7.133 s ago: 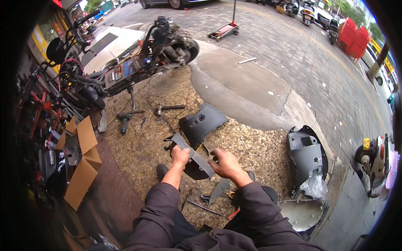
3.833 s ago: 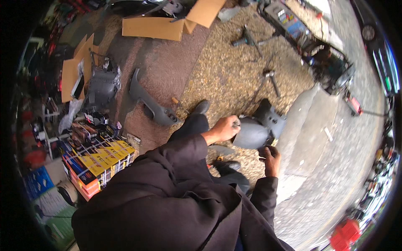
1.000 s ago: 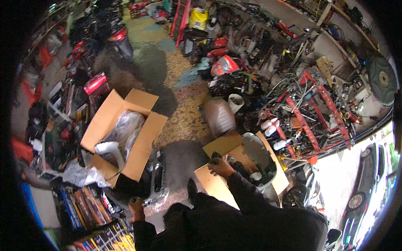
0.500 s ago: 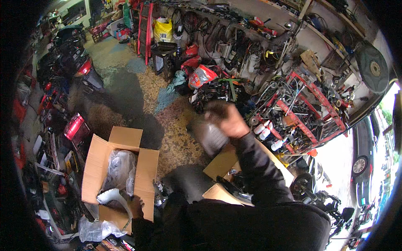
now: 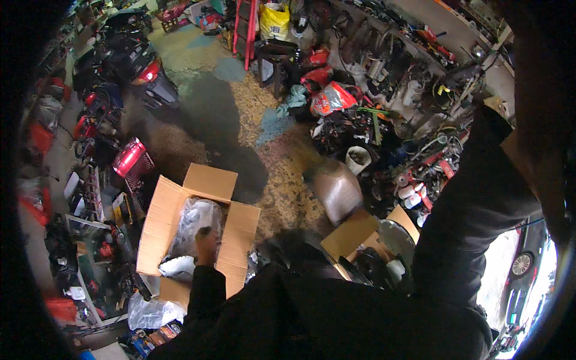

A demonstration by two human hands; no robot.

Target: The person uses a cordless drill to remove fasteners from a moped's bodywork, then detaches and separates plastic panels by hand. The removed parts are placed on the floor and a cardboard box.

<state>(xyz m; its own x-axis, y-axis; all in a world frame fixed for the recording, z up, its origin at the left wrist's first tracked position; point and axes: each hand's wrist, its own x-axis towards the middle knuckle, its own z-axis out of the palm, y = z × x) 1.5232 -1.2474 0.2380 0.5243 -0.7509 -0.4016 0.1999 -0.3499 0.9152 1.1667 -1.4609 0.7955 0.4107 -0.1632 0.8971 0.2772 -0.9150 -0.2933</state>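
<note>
My left hand [image 5: 207, 245] reaches out over an open cardboard box [image 5: 161, 219] on the floor, fingers extended above the clear plastic wrapping [image 5: 195, 219] inside it, holding nothing. My right arm in a dark sleeve [image 5: 474, 198] is raised high at the right, and its hand is lost in the dark rim. A grey rounded scooter panel [image 5: 338, 192] shows blurred in the air above the sawdust floor, apart from both hands. Below it sits a second, smaller cardboard box [image 5: 354, 237] with dark parts in it.
Scooters [image 5: 135, 60] and red body parts [image 5: 129, 162] line the left side. A tangle of scooter parts, hoses and bottles [image 5: 414, 180] fills the right wall. A red ladder [image 5: 246, 27] and a yellow bag [image 5: 274, 18] stand at the far end.
The grey panel held in my raised right hand half a second ago is now loose and blurred below it. My right arm has swung up to the right. The view has tilted down.
</note>
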